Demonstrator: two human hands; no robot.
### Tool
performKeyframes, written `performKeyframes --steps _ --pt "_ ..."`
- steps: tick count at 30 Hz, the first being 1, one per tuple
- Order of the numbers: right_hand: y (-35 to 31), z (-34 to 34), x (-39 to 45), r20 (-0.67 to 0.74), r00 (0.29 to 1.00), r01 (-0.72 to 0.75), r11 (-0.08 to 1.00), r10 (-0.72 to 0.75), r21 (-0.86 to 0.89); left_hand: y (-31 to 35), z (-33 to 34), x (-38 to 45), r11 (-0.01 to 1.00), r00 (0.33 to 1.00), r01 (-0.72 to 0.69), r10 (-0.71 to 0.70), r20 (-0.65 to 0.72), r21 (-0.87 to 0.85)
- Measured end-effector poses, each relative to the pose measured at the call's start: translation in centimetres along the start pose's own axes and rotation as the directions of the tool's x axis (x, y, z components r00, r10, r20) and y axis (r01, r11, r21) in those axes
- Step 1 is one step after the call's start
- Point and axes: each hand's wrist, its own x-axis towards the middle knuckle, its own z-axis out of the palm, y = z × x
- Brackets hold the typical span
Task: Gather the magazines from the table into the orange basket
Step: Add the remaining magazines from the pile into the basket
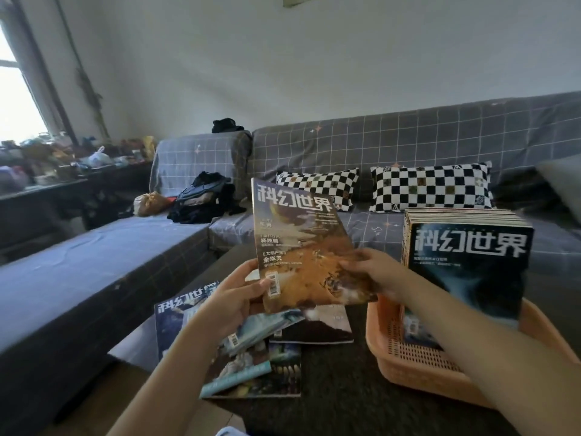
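I hold an orange-brown magazine [301, 247] upright above the dark table [330, 388]. My left hand [235, 297] grips its lower left corner by the barcode, and my right hand [374, 272] grips its lower right edge. Several more magazines [251, 350] lie fanned out on the table below my left hand. To the right stands the orange basket [418, 363], with a row of magazines [465, 265] standing upright in it, a dark blue cover facing me.
A grey checked sofa [408, 143] wraps around the far and left sides of the table. Two black-and-white checkered pillows [430, 187] and a heap of dark clothes [204, 199] lie on it. A cluttered shelf [63, 165] runs under the window at left.
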Motion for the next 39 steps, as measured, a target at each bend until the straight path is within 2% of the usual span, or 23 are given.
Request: performKeyframes --steps 9,13,20,22,26,30,33,39 --pt "-0.3 -5.7 -8.8 -0.156 0.979 0.158 0.974 -0.133 0.161 -0.2 5.6 -0.8 0.998 0.996 0.035 -0.040 0.086 0.058" --pt "0.0 -9.6 -11.9 -0.249 0.955 0.188 0.977 -0.158 0.102 -2.0 9.7 1.5 0.997 0.997 0.056 -0.058 0.044 0.049" --pt "2.0 -15.0 -15.4 -0.389 0.896 0.179 0.976 -0.214 -0.124 -5.7 17.2 5.8 0.953 0.997 0.046 -0.026 -0.069 0.300" --pt "3.2 -16.0 -15.4 -0.431 0.872 0.149 0.965 -0.231 -0.214 -7.0 18.7 6.9 0.913 0.996 0.032 0.003 -0.087 0.408" --pt "6.6 -17.9 -14.4 -0.550 0.805 -0.081 0.878 -0.221 -0.472 -10.1 20.5 8.5 0.807 0.994 0.033 0.035 -0.103 0.589" --pt "9.5 -18.2 -13.1 -0.630 0.737 -0.168 0.836 -0.247 -0.523 -12.1 21.2 9.6 0.707 0.993 0.053 0.038 -0.112 0.706" --pt "10.4 -17.9 -12.1 -0.657 0.700 -0.178 0.822 -0.281 -0.541 -13.0 21.1 10.5 0.657 0.978 0.150 0.008 -0.206 0.739" --pt "11.5 -17.7 -10.8 -0.652 0.699 -0.173 0.815 -0.293 -0.552 -14.8 20.4 10.8 0.628 0.970 0.169 0.031 -0.241 0.760"
